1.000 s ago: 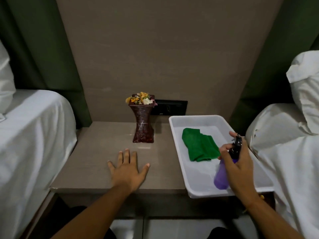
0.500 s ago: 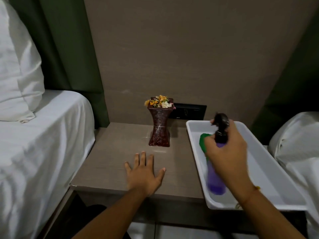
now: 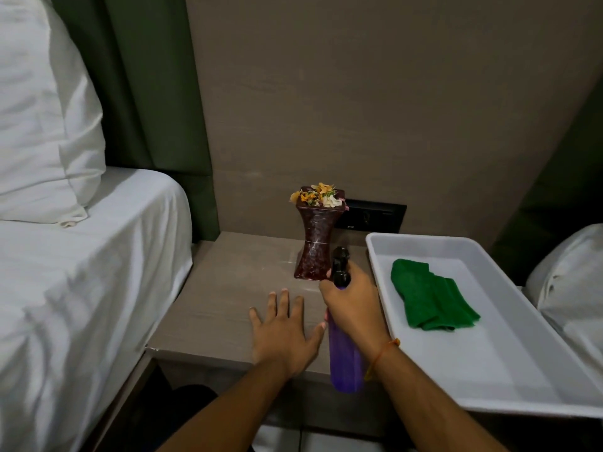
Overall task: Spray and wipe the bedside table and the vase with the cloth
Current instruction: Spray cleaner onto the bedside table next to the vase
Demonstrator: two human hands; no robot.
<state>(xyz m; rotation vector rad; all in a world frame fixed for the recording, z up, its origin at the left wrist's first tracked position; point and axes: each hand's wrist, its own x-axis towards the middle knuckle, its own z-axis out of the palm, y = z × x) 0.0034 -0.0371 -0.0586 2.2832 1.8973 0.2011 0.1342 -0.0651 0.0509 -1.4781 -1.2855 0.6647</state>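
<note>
1. Step in hand, as judged: spraying. The right hand (image 3: 354, 309) grips the purple spray bottle (image 3: 345, 357), its nozzle toward the vase (image 3: 316, 243).
2. The left hand (image 3: 284, 332) lies open, flat on the surface (image 3: 225, 298).
3. Advice: aim low and short; spare the flowers (image 3: 318, 196) and the wall socket (image 3: 372, 215).
4. The vase: dark red, waisted, speckled, upright at the back.
5. The green cloth (image 3: 430, 300) lies crumpled in the white tray (image 3: 489, 370).

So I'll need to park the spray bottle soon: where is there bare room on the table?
Bare tabletop lies between the bed and the vase, behind the left hand. The tray also has open floor in front of the cloth. It is crowded between vase, right hand and tray.
</note>
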